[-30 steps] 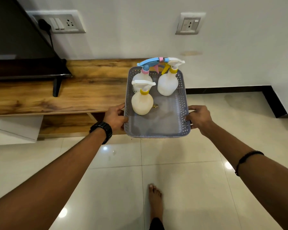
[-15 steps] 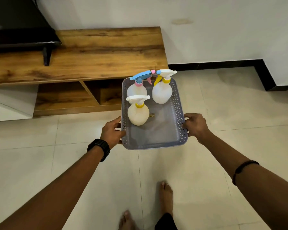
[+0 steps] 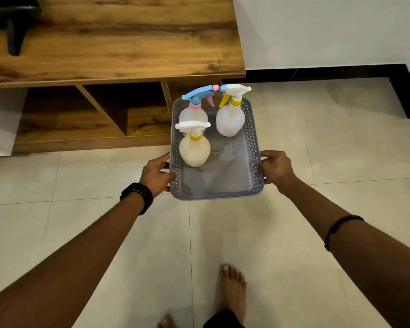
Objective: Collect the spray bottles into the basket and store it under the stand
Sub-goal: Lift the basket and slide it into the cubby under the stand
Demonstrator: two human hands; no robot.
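A grey perforated basket point(image 3: 255, 147) hangs in the air over the tiled floor, in front of the wooden stand point(image 3: 118, 43). My left hand point(image 3: 155, 174) grips its left rim and my right hand point(image 3: 275, 168) grips its right rim. Three spray bottles stand upright inside: a cream one with a white head point(image 3: 194, 150) nearest me, a pale one with a blue and pink head point(image 3: 193, 113) behind it, and a white one with a yellow trigger point(image 3: 230, 120) at the far right. The basket's far end overlaps the stand's lower right opening.
The stand has open compartments point(image 3: 126, 110) under its top, split by slanted dividers. A black TV foot point(image 3: 14, 41) rests on the stand at the far left. A black skirting point(image 3: 317, 72) runs along the white wall. My bare foot point(image 3: 233, 292) is on the tiles below the basket.
The basket has come down from the level of the stand's top to in front of its lower compartments. Both hands have kept their grip. My view has tilted down toward the floor.
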